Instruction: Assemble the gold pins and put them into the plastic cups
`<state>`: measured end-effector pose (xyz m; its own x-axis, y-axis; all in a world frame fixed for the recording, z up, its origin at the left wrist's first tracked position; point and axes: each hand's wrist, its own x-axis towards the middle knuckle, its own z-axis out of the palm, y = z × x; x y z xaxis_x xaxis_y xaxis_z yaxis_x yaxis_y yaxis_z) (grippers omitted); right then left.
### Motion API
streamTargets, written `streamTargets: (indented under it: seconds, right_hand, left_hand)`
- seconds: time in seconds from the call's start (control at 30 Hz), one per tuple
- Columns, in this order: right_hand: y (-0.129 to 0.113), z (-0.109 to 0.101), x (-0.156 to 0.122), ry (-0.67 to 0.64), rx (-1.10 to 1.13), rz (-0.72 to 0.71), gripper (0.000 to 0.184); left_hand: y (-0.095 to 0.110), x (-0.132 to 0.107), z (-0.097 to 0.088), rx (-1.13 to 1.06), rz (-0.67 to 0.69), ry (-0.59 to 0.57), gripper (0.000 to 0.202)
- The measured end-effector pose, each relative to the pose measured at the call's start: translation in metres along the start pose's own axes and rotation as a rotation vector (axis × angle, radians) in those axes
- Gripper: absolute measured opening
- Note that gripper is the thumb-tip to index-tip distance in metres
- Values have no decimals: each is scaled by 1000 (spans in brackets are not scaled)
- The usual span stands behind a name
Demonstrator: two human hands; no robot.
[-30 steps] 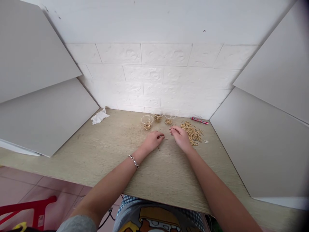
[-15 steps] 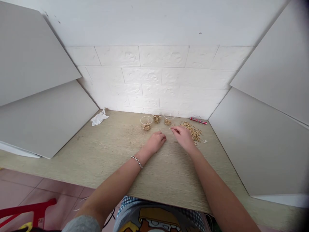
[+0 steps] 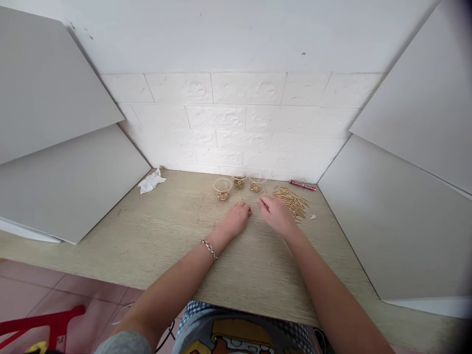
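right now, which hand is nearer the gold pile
Right. The right hand is just left of the gold pile; the left hand is farther left of it.

Both hands down low over the worktop (image 3: 165,246), side by side and just apart! Left hand (image 3: 238,218) curled, bracelet (image 3: 209,250) on its wrist; right hand (image 3: 276,212) with fingertips together, any grip too small to make out. From the left hand, clear cups of golden bits at eleven (image 3: 223,191), twelve (image 3: 239,183) and one o'clock (image 3: 255,187), white tissue (image 3: 152,181) out at ten. From the right, a heap of golden pins (image 3: 295,204) at two to three, red tube (image 3: 302,185) beyond, between one and two!
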<state>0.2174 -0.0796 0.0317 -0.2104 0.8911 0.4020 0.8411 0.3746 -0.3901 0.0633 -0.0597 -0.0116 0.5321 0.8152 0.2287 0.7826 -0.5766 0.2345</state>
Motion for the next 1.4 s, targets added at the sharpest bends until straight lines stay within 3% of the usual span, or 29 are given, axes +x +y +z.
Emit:
streamTargets:
  seconds: [0.17, 0.33, 0.47, 0.63, 0.93, 1.13, 1.4]
  right_hand:
    - [5, 4, 0, -2, 37, 8, 27]
    - [10, 8, 2, 26, 313, 73, 17]
    - [12, 9, 3, 14, 424, 125, 18]
    - [12, 12, 3, -2, 408, 75, 18]
    - [-1, 17, -3, -42, 244, -67, 20]
    - [-10, 18, -6, -43, 156, -103, 22]
    - [-24, 15, -1, 29, 520, 97, 22]
  left_hand:
    - [2, -1, -4, 12, 11, -12, 17]
    - [3, -1, -10, -6, -1, -22, 19]
    - [4, -2, -16, -150, -56, 33, 22]
    - [5, -2, -24, -367, -121, 126, 34]
    - [8, 1, -26, -793, -201, 79, 31]
    - [14, -1, -28, -1068, -341, 72, 29]
    - [19, -1, -36, -1083, -292, 163, 27]
